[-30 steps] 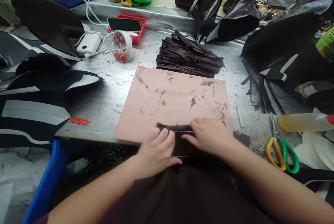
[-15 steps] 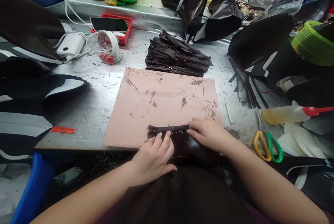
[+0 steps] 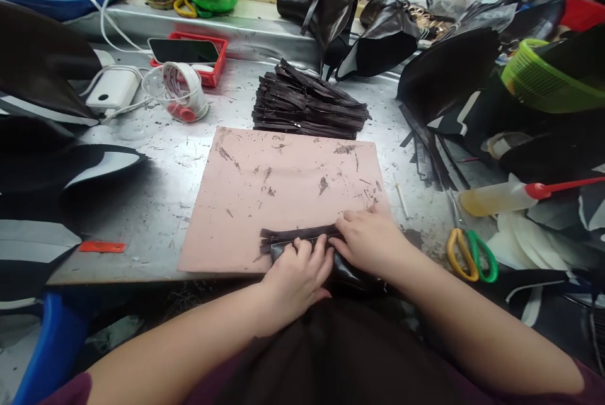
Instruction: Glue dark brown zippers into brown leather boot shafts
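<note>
A dark zipper (image 3: 276, 237) lies along the top edge of a dark brown leather piece (image 3: 346, 274) at the front of a pink board (image 3: 246, 191). My left hand (image 3: 300, 269) rests on the leather, its bent fingers apart and their tips pressing just below the zipper. The left thumb is partly hidden by the lower edge. My right hand (image 3: 366, 238) pinches the zipper and the leather's edge near their right end, which the hand covers. Part of the leather hangs over the table's front edge.
Behind the board is a pile of dark zippers (image 3: 309, 102). Scissors (image 3: 463, 254) and a glue bottle (image 3: 501, 197) lie at right. Left are an orange strip (image 3: 101, 247), a tape roll (image 3: 186, 93) and a red basket (image 3: 220, 68). Leather pieces (image 3: 449, 77) stand at the back right.
My left hand has slid right along the leather, closer to my right hand, uncovering the leather's left corner. My right hand keeps its hold. The whole view has shifted slightly.
</note>
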The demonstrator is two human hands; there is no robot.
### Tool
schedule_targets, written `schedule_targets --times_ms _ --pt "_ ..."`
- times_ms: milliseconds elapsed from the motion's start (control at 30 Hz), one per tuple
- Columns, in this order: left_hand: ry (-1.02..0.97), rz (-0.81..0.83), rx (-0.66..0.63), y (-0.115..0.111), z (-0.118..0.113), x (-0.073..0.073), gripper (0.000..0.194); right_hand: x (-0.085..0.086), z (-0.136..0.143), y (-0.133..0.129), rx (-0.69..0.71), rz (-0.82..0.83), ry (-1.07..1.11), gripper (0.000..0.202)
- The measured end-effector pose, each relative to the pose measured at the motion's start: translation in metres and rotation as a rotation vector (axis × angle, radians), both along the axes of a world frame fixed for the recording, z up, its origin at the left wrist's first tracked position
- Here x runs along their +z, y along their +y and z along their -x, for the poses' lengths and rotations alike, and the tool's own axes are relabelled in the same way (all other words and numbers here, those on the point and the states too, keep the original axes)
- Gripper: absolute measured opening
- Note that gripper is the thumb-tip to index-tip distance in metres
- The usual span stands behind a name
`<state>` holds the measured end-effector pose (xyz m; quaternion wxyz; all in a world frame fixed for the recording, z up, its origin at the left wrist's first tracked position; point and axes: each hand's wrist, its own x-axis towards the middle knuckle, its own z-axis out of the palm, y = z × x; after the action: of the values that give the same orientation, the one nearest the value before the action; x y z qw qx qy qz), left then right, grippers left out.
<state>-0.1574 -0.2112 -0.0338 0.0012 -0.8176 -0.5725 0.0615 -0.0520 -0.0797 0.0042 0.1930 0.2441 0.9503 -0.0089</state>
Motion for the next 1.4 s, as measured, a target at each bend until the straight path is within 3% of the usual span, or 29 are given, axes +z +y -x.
schedule_targets --times_ms 67,133,233,333,433,500,633,900,1000,1100,1300,1400 --pt "-0.032 -0.012 -0.038 0.004 0.001 0.000 0.058 0.008 -0.008 0.005 -0.060 -0.075 0.031 0.033" --pt "-0.067 -0.043 -0.079 0.008 0.002 0.000 0.059 0.012 -0.020 0.013 -0.159 -0.004 0.088 0.032" --pt "-0.092 -0.039 -0.110 0.013 0.003 -0.001 0.061 0.006 -0.038 0.022 -0.402 0.330 0.350 0.026" --pt "-0.085 -0.023 -0.118 0.016 0.001 -0.002 0.062 -0.010 -0.050 0.023 -0.711 0.602 0.752 0.044" --pt "-0.089 -0.032 -0.136 0.020 -0.001 -0.003 0.063 -0.025 -0.052 0.021 -0.863 0.808 0.857 0.039" --pt "-0.099 -0.029 -0.154 0.023 -0.001 -0.003 0.062 -0.031 -0.051 0.020 -0.870 0.763 0.790 0.027" --pt "-0.093 0.019 -0.172 0.031 -0.001 0.000 0.059 -0.032 -0.050 0.021 -0.772 0.498 0.613 0.014" --pt "-0.042 0.165 -0.183 0.047 -0.008 0.011 0.070 -0.034 -0.051 0.018 -0.663 0.302 0.580 0.013" --pt "-0.027 0.224 -0.178 0.055 -0.013 0.015 0.066 -0.036 -0.050 0.015 -0.616 0.230 0.589 0.011" --pt "-0.056 0.177 -0.184 0.059 -0.018 0.015 0.057 -0.037 -0.052 0.014 -0.618 0.154 0.556 0.013" --pt "-0.130 0.132 -0.192 0.063 -0.018 0.013 0.057 -0.037 -0.059 0.024 -0.697 0.251 0.496 0.013" --pt "-0.169 0.147 -0.170 0.072 -0.018 0.013 0.044 -0.036 -0.059 0.028 -0.723 0.263 0.471 0.011"
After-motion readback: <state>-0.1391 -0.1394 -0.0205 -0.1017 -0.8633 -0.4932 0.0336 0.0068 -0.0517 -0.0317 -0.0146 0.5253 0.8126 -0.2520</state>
